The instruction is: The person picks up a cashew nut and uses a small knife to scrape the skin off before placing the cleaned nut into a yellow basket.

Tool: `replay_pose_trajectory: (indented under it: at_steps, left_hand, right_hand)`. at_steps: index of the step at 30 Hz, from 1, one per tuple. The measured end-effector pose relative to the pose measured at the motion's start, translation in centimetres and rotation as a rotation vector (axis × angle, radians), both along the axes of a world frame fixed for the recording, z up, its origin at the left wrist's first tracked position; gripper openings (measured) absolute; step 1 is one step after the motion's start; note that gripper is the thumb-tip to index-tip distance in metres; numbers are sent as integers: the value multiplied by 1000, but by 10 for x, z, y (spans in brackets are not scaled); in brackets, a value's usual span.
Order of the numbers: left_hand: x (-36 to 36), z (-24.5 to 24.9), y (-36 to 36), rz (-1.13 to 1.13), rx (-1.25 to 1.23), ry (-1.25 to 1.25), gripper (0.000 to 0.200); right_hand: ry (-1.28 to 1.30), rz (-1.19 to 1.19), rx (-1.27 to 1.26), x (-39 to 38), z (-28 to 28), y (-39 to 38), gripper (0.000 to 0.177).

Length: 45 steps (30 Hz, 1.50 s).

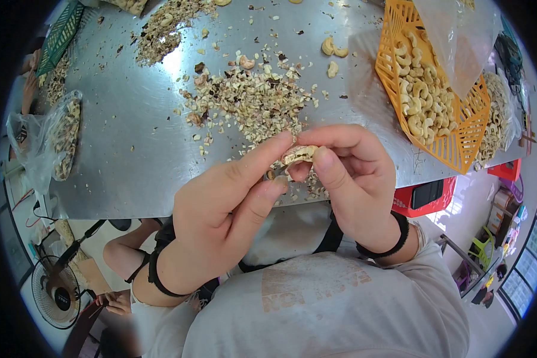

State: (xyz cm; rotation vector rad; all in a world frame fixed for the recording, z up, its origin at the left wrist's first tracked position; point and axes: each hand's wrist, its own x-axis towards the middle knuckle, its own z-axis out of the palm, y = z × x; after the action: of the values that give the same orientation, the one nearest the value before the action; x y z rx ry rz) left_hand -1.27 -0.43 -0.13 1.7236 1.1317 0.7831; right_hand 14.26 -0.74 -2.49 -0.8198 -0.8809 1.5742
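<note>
A cashew nut (pixel 299 155) with darker patches of skin is pinched between the thumb and index finger of my right hand (pixel 358 176). My left hand (pixel 227 197) meets it from the other side, its index fingertip at the nut's edge. The left thumb and index finger are drawn together around something small and partly dark that I cannot make out. Just beyond the fingers, a heap of pale cashew crumbs and brown skin flakes (pixel 250 101) lies on the metal table (pixel 131 173). Some crumbs also lie beneath my hands.
An orange basket (pixel 391 77) of peeled cashews stands at the right, a clear plastic bag (pixel 453 42) over its rim. Loose cashews (pixel 334 51) lie nearby. A filled plastic bag (pixel 65 134) and a green basket (pixel 59 39) are at the left. Another person's hand (pixel 118 302) shows lower left.
</note>
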Motion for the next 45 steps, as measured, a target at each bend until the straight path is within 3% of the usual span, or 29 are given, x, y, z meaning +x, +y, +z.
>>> replay_pose_trajectory:
  at_steps: [9,13,15,19,21,30,45]
  left_hand:
    - [4,2,-3,50,-26,12,29]
    - [4,4,-4,72,-61,33,33]
    - [3,1,-4,82,-52,-23,31]
    - [5,3,-4,118,-272,-229,29]
    - [5,5,-2,126,-393,-295,31]
    - [2,-1,-1,30,-216,-243,34]
    - [-1,6,2,27,-70,-85,29]
  right_hand:
    - [-377,-151,285,-3,-2,-6,14]
    - [-415,-182,326,-5,-3,-7,14]
    - [-525,-187,476,-3,-6,-6,16]
    - [-403,-149,363,-4,-3,-6,16]
    - [-159,-77,187,-4,-2,-6,17]
    - [-120,-27,145,1,-2,-5,19]
    - [-427,-123,339,0,-3,-3,16]
